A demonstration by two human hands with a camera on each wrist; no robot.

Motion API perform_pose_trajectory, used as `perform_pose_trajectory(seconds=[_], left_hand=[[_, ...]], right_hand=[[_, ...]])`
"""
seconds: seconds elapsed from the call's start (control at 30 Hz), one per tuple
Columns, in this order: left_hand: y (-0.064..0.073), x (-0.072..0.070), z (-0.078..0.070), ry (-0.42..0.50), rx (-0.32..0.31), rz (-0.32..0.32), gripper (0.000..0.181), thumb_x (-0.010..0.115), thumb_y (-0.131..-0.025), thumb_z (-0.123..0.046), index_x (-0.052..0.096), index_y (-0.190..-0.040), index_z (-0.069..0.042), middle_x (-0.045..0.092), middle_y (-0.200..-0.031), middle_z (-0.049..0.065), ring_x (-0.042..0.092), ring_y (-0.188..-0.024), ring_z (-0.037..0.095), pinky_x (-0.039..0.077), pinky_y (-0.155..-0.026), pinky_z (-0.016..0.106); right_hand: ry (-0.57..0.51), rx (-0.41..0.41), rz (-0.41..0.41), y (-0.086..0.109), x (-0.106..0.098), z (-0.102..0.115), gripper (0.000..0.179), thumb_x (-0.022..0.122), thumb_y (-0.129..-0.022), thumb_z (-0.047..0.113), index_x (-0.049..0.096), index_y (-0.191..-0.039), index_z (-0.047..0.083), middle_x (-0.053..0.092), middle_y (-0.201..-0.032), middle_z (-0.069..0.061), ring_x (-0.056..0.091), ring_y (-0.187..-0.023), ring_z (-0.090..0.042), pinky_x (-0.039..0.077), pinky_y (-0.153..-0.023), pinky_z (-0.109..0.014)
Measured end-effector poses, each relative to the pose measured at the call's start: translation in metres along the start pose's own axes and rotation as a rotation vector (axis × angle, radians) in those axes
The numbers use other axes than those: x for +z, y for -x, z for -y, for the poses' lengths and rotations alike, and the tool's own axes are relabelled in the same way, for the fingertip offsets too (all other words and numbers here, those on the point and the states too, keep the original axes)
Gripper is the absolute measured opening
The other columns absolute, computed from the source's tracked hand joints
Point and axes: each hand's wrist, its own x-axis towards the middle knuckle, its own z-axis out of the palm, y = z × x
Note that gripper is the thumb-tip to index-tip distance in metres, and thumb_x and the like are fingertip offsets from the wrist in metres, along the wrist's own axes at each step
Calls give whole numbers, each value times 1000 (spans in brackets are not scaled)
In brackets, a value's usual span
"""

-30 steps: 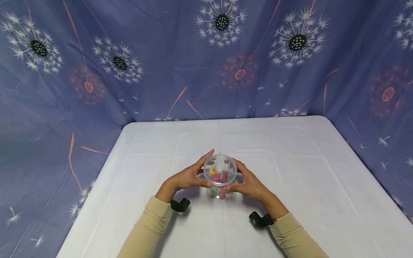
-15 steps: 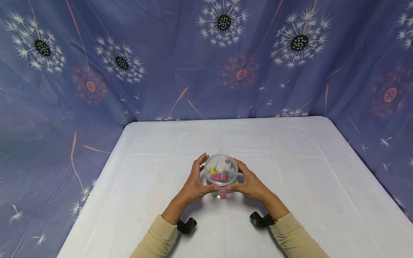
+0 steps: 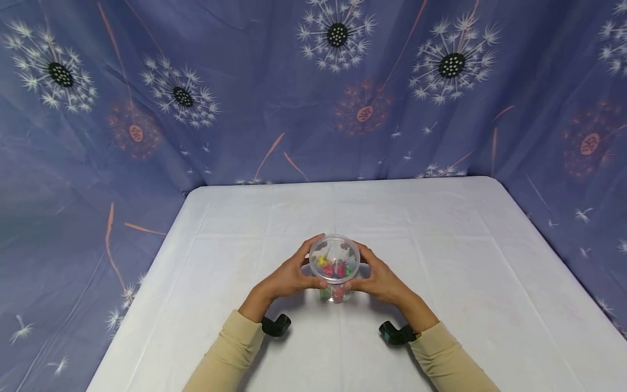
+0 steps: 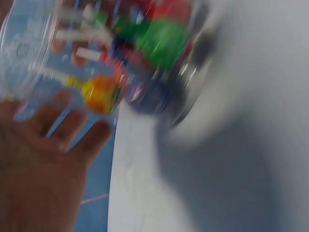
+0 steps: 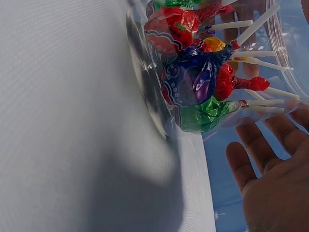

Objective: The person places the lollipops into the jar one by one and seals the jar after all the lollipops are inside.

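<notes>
A clear plastic jar with a round see-through lid stands upright near the middle of the white table. Wrapped lollipops in red, blue, green and yellow fill it, their white sticks pointing toward the lid. My left hand curls round the jar's left side just at the lid, thumb in front and fingers behind. From the other side, my right hand grips the jar with its thumb at the front. The left wrist view is blurred, with the left hand beside the jar's upper part.
A white cloth covers the table. Behind it and along both sides hangs a blue curtain with dandelion prints. Black wrist cameras sit under both wrists.
My left hand swings down toward me with its fingers lifting off the far side, then comes back round the jar. The right hand and the jar stay nearly in place.
</notes>
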Motion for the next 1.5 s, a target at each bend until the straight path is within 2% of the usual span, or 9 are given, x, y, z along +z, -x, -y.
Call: perform_pose_trajectory(seconds=[0.17,0.3,0.4,0.63,0.77,0.9,1.03,1.37,1.5], left_hand=[[-3,-20,0,35,-19,176,100,77,-76,-34,8,-148,-47,22,-155,-1,32,-139,34,31,-110,55],[-2,-24,-1,48,-25,201,103,77,-76,-39,4,-147,-49,17,-157,-3,29,-141,34,32,-111,53],[2,-17,-2,47,-2,110,105,77,-74,-46,3,-148,-45,15,-157,0,25,-143,32,28,-113,53],[9,30,-8,19,21,-270,110,82,-70,-40,9,-151,-25,19,-155,2,24,-143,26,26,-115,51],[8,47,-9,27,0,-362,110,83,-68,-43,11,-149,-26,25,-150,8,36,-134,27,31,-110,50],[6,51,-8,37,-4,-383,107,83,-68,-41,13,-148,-25,31,-145,13,41,-129,24,33,-109,48],[6,43,-6,49,-4,-314,103,83,-70,-34,16,-148,-27,33,-147,11,38,-133,28,29,-111,52],[-1,-15,-2,-27,-47,131,98,79,-74,-38,13,-147,-43,30,-151,2,34,-137,35,33,-108,56],[-7,-30,-1,-32,-23,247,99,78,-76,-34,11,-148,-41,31,-150,7,34,-137,32,31,-109,56]], right_hand=[[-17,-18,19,0,2,1,89,80,-75,27,28,-147,28,41,-144,-8,46,-124,-35,37,-100,-62],[-16,-13,16,0,2,3,89,81,-74,29,29,-146,31,42,-143,-5,46,-125,-34,36,-101,-61],[-6,-3,14,-1,2,3,89,81,-73,29,29,-145,32,43,-142,-5,46,-125,-33,36,-101,-62],[6,0,-13,2,-2,1,89,81,-73,32,29,-145,33,45,-140,-4,48,-122,-32,38,-99,-61],[10,0,-23,3,-2,0,89,81,-73,31,29,-146,31,44,-142,-5,48,-123,-34,34,-100,-64],[14,6,-26,3,-1,-1,88,80,-74,32,29,-146,31,43,-144,-5,47,-124,-34,32,-100,-67],[2,4,-22,4,0,-2,88,80,-75,30,29,-146,30,43,-143,-6,47,-123,-34,34,-99,-65],[-21,13,11,4,6,2,87,79,-75,30,29,-146,34,41,-143,-4,46,-123,-33,36,-99,-63],[3,33,15,2,7,3,87,79,-75,32,29,-146,34,41,-143,-4,46,-123,-33,38,-99,-61]])
